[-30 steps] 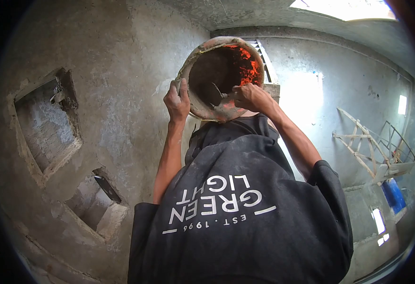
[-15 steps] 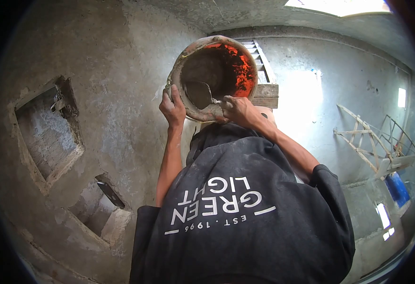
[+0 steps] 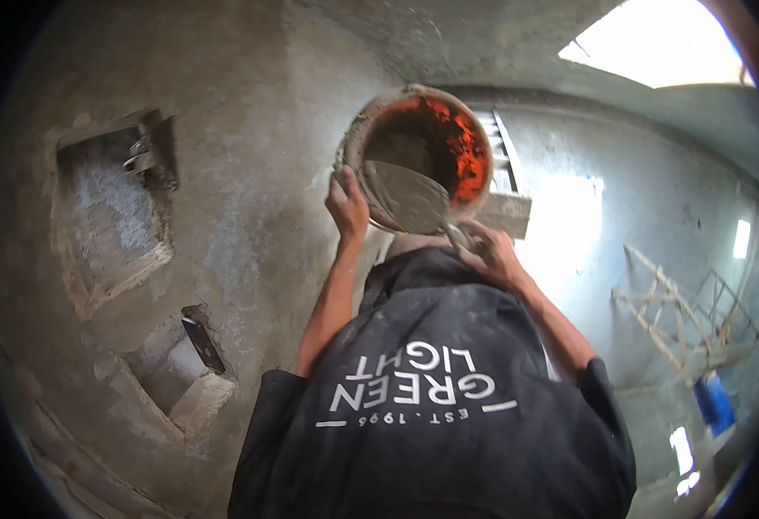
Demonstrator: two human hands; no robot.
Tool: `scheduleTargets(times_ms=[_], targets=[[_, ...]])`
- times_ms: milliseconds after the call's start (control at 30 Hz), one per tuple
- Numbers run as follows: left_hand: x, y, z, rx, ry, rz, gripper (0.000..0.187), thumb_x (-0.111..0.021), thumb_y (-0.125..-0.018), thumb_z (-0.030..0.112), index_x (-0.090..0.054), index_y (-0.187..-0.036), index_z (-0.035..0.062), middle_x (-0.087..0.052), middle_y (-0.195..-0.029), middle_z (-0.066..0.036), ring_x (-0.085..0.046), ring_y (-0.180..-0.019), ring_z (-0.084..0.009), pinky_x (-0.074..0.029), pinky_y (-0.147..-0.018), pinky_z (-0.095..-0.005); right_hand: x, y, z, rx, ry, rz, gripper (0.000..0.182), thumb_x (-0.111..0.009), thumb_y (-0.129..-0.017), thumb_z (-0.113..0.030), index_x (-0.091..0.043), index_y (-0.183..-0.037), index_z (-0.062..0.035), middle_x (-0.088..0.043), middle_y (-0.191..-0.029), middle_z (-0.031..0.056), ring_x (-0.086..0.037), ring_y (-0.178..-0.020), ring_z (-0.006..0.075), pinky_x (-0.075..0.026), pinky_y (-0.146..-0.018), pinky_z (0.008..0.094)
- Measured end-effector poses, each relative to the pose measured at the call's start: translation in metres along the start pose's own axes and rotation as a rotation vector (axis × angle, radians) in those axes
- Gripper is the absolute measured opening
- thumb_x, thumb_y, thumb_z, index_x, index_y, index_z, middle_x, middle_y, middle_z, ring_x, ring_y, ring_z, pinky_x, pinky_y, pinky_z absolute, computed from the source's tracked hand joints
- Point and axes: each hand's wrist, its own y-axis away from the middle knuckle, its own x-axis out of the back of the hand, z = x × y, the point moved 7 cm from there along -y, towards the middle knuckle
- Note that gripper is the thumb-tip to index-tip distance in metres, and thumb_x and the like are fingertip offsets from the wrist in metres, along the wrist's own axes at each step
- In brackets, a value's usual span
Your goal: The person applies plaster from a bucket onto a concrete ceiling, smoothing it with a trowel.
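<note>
A round bucket (image 3: 474, 156), orange inside and crusted with grey mortar, is tilted with its mouth toward me. My left hand (image 3: 347, 206) grips its rim at the left. In my right hand (image 3: 489, 251) is the handle of a trowel (image 3: 409, 197), whose broad blade lies across the lower part of the bucket's mouth. Wet grey mortar covers the blade. The bucket's underside and the depth of mortar within are hidden.
Left is a rough plastered wall with two recesses; a dark phone-like object (image 3: 202, 344) leans in the lower one. A wooden ladder (image 3: 505, 164) stands behind the bucket. A wooden frame (image 3: 669, 311) and a blue object (image 3: 714, 406) are at the right.
The trowel has come up out of the bucket, its mortar-covered blade now showing at the mouth. My right hand has drawn back toward my body. The view has shifted slightly.
</note>
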Motion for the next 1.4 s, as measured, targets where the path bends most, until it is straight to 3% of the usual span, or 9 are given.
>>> scheduleTargets(times_ms=[300, 367, 467, 600, 733, 867, 1033, 1200, 1400], targets=[[0.023, 0.012, -0.028, 0.059, 0.114, 0.133, 0.043, -0.046, -0.094, 0.029, -0.055, -0.11, -0.0099, -0.057, -0.108, -0.03, -0.054, -0.105, -0.0403, -0.043, -0.088, -0.0394, 0.047, -0.042, -0.018, 0.192, 0.195, 0.102, 0.051, -0.066, -0.062, -0.013, -0.055, -0.109, 0.0028, -0.061, -0.078, 0.0155, -0.061, -0.067, 0.021, -0.049, -0.064, 0.0331], [0.021, 0.021, -0.042, 0.304, 0.071, 0.022, 0.042, -0.047, -0.094, 0.028, -0.056, -0.107, -0.0103, -0.059, -0.103, -0.03, -0.056, -0.1, -0.0405, -0.044, -0.083, -0.0413, 0.063, -0.065, -0.042, 0.292, 0.228, 0.19, 0.048, -0.066, -0.063, -0.011, -0.055, -0.108, 0.0021, -0.058, -0.076, 0.0126, -0.061, -0.065, 0.0173, -0.048, -0.06, 0.0307], [0.024, 0.026, -0.051, 0.042, 0.164, 0.247, 0.036, -0.048, -0.093, 0.024, -0.056, -0.103, -0.0093, -0.058, -0.099, -0.031, -0.056, -0.094, -0.0449, -0.044, -0.082, -0.0434, 0.087, -0.117, -0.076, 0.283, 0.013, 0.194, 0.043, -0.064, -0.069, -0.011, -0.052, -0.109, 0.0, -0.059, -0.076, 0.0108, -0.06, -0.06, 0.0146, -0.047, -0.052, 0.0274], [0.033, 0.032, -0.061, 0.221, 0.189, 0.187, 0.034, -0.048, -0.092, 0.025, -0.057, -0.099, -0.0068, -0.06, -0.094, -0.029, -0.058, -0.09, -0.0445, -0.046, -0.077, -0.0448, 0.114, -0.17, -0.219, 0.362, 0.014, 0.229, 0.032, -0.052, -0.082, -0.003, -0.038, -0.11, -0.0046, -0.058, -0.073, 0.0086, -0.052, -0.051, 0.0092, -0.041, -0.043, 0.0246], [0.032, 0.034, -0.083, 0.263, 0.171, 0.244, 0.035, -0.049, -0.092, 0.028, -0.059, -0.093, -0.0053, -0.062, -0.08, -0.027, -0.061, -0.077, -0.0433, -0.048, -0.064, -0.045, 0.135, -0.208, -0.369, 0.625, -0.099, 0.374, 0.022, -0.053, -0.09, -0.019, -0.052, -0.104, -0.0019, -0.052, -0.062, 0.0019, -0.045, -0.046, 0.0061, -0.034, -0.04, 0.0211], [0.031, 0.028, -0.091, 0.342, 0.228, 0.164, 0.041, -0.047, -0.092, 0.032, -0.057, -0.085, -0.0072, -0.06, -0.074, -0.029, -0.059, -0.07, -0.0449, -0.047, -0.059, -0.0463, 0.164, -0.247, -0.495, 1.128, 0.296, 0.588, 0.03, -0.057, -0.088, -0.017, -0.051, -0.112, 0.0001, -0.053, -0.068, 0.0028, -0.048, -0.049, 0.0083, -0.04, -0.043, 0.0224], [0.011, 0.023, -0.107, 0.403, 0.268, 0.034, 0.04, -0.045, -0.095, 0.032, -0.056, -0.114, -0.001, -0.061, -0.101, -0.026, -0.06, -0.091, -0.0418, -0.05, -0.074, -0.0429, 0.188, -0.258, -0.625, 1.169, 0.796, 0.84, 0.041, -0.064, -0.081, -0.016, -0.051, -0.116, 0.0007, -0.056, -0.079, 0.0127, -0.056, -0.065, 0.0184, -0.047, -0.059, 0.0317], [0.009, 0.014, -0.105, 0.384, 0.237, 0.029, 0.038, -0.046, -0.094, 0.032, -0.057, -0.114, 0.0018, -0.061, -0.099, -0.027, -0.058, -0.092, -0.0438, -0.049, -0.073, -0.0445, 0.191, -0.242, -0.675, 1.24, 1.132, 1.08, 0.045, -0.066, -0.077, -0.021, -0.054, -0.118, -0.0053, -0.057, -0.095, 0.0187, -0.058, -0.083, 0.0346, -0.048, -0.072, 0.0412], [0.013, 0.006, -0.103, 0.406, 0.198, -0.016, 0.04, -0.046, -0.093, 0.036, -0.059, -0.11, 0.0023, -0.062, -0.096, -0.026, -0.059, -0.088, -0.0435, -0.049, -0.072, -0.0451, 0.193, -0.233, -0.687, 1.12, 1.232, 1.114, 0.045, -0.065, -0.078, -0.022, -0.054, -0.12, -0.0089, -0.055, -0.106, 0.0172, -0.058, -0.091, 0.035, -0.048, -0.077, 0.0436]])
